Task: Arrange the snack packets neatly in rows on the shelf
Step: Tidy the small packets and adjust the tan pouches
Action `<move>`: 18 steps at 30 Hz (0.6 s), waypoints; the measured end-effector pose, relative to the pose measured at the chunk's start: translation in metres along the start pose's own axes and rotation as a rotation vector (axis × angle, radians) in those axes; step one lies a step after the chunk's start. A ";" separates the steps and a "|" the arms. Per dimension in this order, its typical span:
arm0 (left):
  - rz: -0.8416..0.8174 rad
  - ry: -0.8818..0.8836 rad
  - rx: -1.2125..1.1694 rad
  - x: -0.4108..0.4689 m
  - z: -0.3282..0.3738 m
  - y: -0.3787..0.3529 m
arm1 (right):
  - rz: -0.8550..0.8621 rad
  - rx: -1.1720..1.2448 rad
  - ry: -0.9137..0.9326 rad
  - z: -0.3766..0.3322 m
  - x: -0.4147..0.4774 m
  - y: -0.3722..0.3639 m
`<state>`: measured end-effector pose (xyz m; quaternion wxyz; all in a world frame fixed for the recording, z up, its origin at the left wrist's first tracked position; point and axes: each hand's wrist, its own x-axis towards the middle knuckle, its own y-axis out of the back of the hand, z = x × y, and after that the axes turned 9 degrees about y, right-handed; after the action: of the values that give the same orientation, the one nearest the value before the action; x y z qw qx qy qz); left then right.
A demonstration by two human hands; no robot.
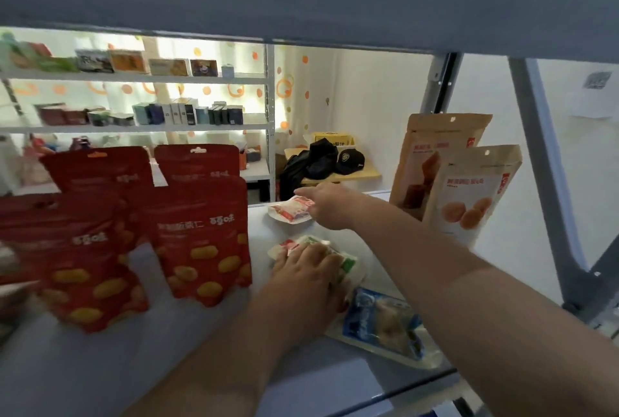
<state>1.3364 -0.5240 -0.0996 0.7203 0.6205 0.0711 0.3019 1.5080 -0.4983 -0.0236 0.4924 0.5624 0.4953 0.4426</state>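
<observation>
Pale grey and smooth, the shelf (201,333) holds many snack packets. One green-and-white packet (348,264) lies flat near the middle, with a bit of red at its far end. The left hand (308,269) lies on top of this packet with its fingers spread out and nearly straight, pressing down on it.

Behind the green-and-white packet lies a small red-and-white packet (289,212). The right hand (330,205) reaches to it and its fingers touch the packet's right edge. I cannot tell if the fingers pinch it or only touch it.

In front of the green-and-white packet and a little to its right, a blue packet (382,322) lies flat, close to the shelf's front edge.

Left of the green-and-white packet stand four red pouches (201,239) with yellow nuts drawn on them, two in front and two behind. Right of it stand two tan pouches (469,202), one partly in front of the other.

Far behind the green-and-white packet, a black cap (350,160) sits on a small table, and a white rack (134,78) holds little boxes.
</observation>
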 end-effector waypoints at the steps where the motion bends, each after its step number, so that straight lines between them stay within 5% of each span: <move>1: -0.002 -0.004 -0.013 0.000 -0.001 0.000 | -0.048 -0.012 -0.017 0.000 0.012 -0.006; 18: -0.042 -0.065 -0.119 0.003 -0.007 0.006 | -0.095 0.065 0.093 0.012 0.026 -0.015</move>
<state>1.3333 -0.5163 -0.0948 0.7639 0.5845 0.0426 0.2702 1.5207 -0.4736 -0.0397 0.4709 0.5329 0.5580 0.4277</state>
